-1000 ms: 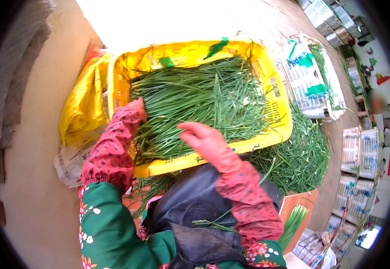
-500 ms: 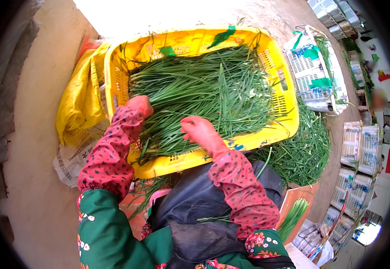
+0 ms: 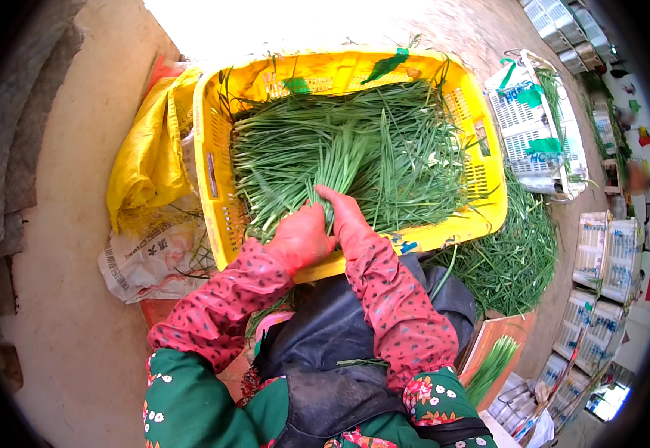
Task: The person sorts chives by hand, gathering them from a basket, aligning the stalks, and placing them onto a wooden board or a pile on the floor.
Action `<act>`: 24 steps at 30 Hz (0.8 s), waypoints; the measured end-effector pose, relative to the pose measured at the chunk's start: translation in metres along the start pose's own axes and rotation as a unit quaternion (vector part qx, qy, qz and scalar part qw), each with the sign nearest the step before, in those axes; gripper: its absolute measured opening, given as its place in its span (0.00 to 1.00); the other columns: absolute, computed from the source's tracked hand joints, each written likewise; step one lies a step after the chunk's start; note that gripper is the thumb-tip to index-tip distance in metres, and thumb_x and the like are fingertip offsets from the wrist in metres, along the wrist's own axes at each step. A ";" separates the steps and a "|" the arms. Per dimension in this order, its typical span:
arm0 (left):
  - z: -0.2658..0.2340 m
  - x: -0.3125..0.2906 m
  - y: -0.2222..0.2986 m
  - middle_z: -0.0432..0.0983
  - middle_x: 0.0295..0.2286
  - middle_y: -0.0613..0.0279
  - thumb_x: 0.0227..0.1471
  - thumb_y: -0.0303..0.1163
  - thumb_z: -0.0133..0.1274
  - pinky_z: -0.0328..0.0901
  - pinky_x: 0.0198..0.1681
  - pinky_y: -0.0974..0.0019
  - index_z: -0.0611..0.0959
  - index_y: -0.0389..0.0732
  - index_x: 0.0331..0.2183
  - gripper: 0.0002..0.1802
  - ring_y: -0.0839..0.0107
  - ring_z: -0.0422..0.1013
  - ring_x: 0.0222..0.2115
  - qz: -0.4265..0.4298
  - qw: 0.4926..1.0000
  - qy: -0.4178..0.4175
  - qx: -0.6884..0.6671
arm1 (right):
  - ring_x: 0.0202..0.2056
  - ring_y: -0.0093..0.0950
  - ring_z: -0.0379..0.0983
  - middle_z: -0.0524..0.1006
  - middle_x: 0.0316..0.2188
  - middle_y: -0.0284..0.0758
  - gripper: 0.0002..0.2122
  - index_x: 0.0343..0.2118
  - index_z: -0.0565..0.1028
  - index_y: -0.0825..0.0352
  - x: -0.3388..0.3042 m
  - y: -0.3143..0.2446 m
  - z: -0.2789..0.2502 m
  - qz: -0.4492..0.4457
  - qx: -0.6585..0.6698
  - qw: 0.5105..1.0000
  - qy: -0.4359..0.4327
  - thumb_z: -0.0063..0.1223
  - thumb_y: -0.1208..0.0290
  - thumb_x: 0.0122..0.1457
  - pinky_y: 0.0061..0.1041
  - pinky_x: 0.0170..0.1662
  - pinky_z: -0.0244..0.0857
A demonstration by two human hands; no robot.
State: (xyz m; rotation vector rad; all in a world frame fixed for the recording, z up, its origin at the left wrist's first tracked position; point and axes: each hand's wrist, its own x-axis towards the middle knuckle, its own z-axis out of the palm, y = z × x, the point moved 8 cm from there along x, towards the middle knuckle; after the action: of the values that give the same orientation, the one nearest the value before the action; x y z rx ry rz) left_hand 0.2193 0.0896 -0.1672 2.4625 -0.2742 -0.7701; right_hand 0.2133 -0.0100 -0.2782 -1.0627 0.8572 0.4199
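In front of me a yellow plastic crate (image 3: 213, 213) holds a thick layer of long green chives (image 3: 288, 138). My left hand (image 3: 300, 237), in a pinkish-red rubber glove, is closed around a bunch of chives (image 3: 344, 160) at the crate's near side. The bunch's blades fan up and away across the layer. My right hand (image 3: 346, 214), gloved alike, meets the left and closes on the same bunch, its thumb and fingers partly hidden. Dotted red sleeve covers run up both forearms.
A large heap of loose chives (image 3: 515, 257) lies right of the crate. Beyond it stands a white crate (image 3: 538, 127). At the left are a yellow sack (image 3: 149, 160) and a white sack (image 3: 142, 261). A tidy chive bundle (image 3: 491, 369) rests on a board at lower right.
My hands, apart over the layer before, have come together at the crate's near side. A bunch of chives is now gathered between them. The view has shifted slightly.
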 end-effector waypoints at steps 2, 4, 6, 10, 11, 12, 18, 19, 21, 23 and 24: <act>-0.010 0.002 -0.017 0.77 0.27 0.51 0.45 0.45 0.59 0.69 0.31 0.63 0.75 0.31 0.33 0.25 0.65 0.74 0.27 -0.010 0.976 0.031 -0.215 | 0.31 0.31 0.74 0.77 0.32 0.40 0.20 0.41 0.75 0.72 0.000 -0.002 -0.009 0.017 0.006 1.000 -0.021 0.60 0.62 0.50 0.33 0.32 0.69; 0.002 0.027 -0.071 0.75 0.25 0.60 0.49 0.46 0.57 0.66 0.28 0.68 0.77 0.32 0.34 0.24 0.73 0.70 0.24 -0.064 0.945 0.033 -0.320 | 0.25 0.31 0.75 0.78 0.28 0.39 0.16 0.39 0.75 0.71 -0.027 -0.009 0.009 0.086 0.052 0.992 -0.071 0.57 0.64 0.52 0.31 0.26 0.70; 0.002 0.037 -0.099 0.74 0.24 0.61 0.50 0.46 0.55 0.65 0.28 0.69 0.77 0.32 0.35 0.24 0.73 0.69 0.24 -0.113 0.964 0.022 -0.239 | 0.17 0.29 0.72 0.77 0.23 0.36 0.13 0.39 0.75 0.68 -0.055 -0.028 0.012 0.113 0.071 0.988 -0.076 0.53 0.65 0.55 0.29 0.20 0.69; 0.018 0.057 -0.148 0.76 0.28 0.56 0.47 0.46 0.56 0.67 0.30 0.67 0.77 0.32 0.41 0.27 0.68 0.71 0.27 -0.145 0.977 0.008 -0.157 | 0.24 0.20 0.72 0.76 0.31 0.32 0.20 0.51 0.69 0.69 -0.126 -0.084 0.013 0.079 0.257 0.924 -0.273 0.50 0.64 0.58 0.17 0.27 0.68; 0.015 0.060 -0.138 0.77 0.29 0.55 0.46 0.46 0.56 0.67 0.31 0.66 0.77 0.32 0.42 0.28 0.67 0.72 0.27 -0.133 0.982 -0.001 -0.132 | 0.23 0.20 0.72 0.75 0.34 0.33 0.23 0.54 0.66 0.68 -0.139 -0.101 -0.007 -0.005 0.203 0.938 -0.282 0.50 0.64 0.57 0.16 0.28 0.68; 0.015 0.058 -0.131 0.78 0.33 0.53 0.45 0.47 0.57 0.68 0.37 0.66 0.77 0.33 0.44 0.30 0.65 0.74 0.32 -0.151 0.981 -0.051 -0.110 | 0.24 0.20 0.72 0.76 0.31 0.33 0.22 0.51 0.69 0.69 -0.149 -0.112 -0.029 -0.044 0.137 0.959 -0.244 0.51 0.63 0.56 0.17 0.27 0.68; -0.030 0.011 0.037 0.76 0.41 0.52 0.51 0.42 0.56 0.65 0.48 0.67 0.76 0.33 0.46 0.26 0.68 0.72 0.43 0.103 0.962 -0.018 -0.253 | 0.20 0.25 0.73 0.76 0.22 0.34 0.17 0.39 0.73 0.72 -0.197 -0.120 -0.150 -0.055 0.128 0.988 -0.073 0.56 0.61 0.53 0.24 0.26 0.72; -0.018 -0.001 0.077 0.75 0.44 0.53 0.52 0.40 0.56 0.63 0.50 0.66 0.76 0.32 0.47 0.26 0.69 0.70 0.45 0.145 0.915 -0.136 -0.351 | 0.22 0.24 0.74 0.76 0.23 0.34 0.18 0.42 0.73 0.71 -0.205 -0.117 -0.156 -0.068 0.127 0.986 -0.079 0.56 0.63 0.52 0.23 0.26 0.72; 0.007 -0.010 0.139 0.74 0.44 0.55 0.51 0.43 0.56 0.63 0.50 0.65 0.74 0.31 0.49 0.29 0.69 0.69 0.45 0.200 0.854 -0.269 -0.398 | 0.25 0.23 0.74 0.76 0.27 0.35 0.21 0.45 0.71 0.71 -0.235 -0.129 -0.147 -0.162 0.035 0.985 -0.045 0.57 0.63 0.52 0.23 0.27 0.72; 0.025 -0.014 0.196 0.75 0.43 0.55 0.51 0.43 0.56 0.64 0.49 0.64 0.73 0.33 0.50 0.30 0.67 0.71 0.43 0.259 0.784 -0.378 -0.419 | 0.28 0.25 0.75 0.77 0.32 0.37 0.21 0.47 0.71 0.70 -0.254 -0.127 -0.158 -0.180 -0.021 0.982 -0.042 0.57 0.65 0.51 0.23 0.30 0.72; 0.031 -0.019 0.220 0.75 0.42 0.56 0.51 0.43 0.56 0.65 0.48 0.64 0.73 0.33 0.49 0.29 0.67 0.71 0.42 0.264 0.732 -0.409 -0.476 | 0.29 0.25 0.75 0.77 0.32 0.37 0.21 0.46 0.72 0.70 -0.268 -0.129 -0.155 -0.179 -0.033 0.983 -0.026 0.58 0.66 0.50 0.23 0.32 0.71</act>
State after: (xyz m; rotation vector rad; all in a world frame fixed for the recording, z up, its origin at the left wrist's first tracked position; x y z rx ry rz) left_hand 0.1785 -0.1006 -0.0588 0.8959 -0.6547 -1.2655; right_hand 0.0720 -0.1812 -0.0264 -1.2342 0.5920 0.1727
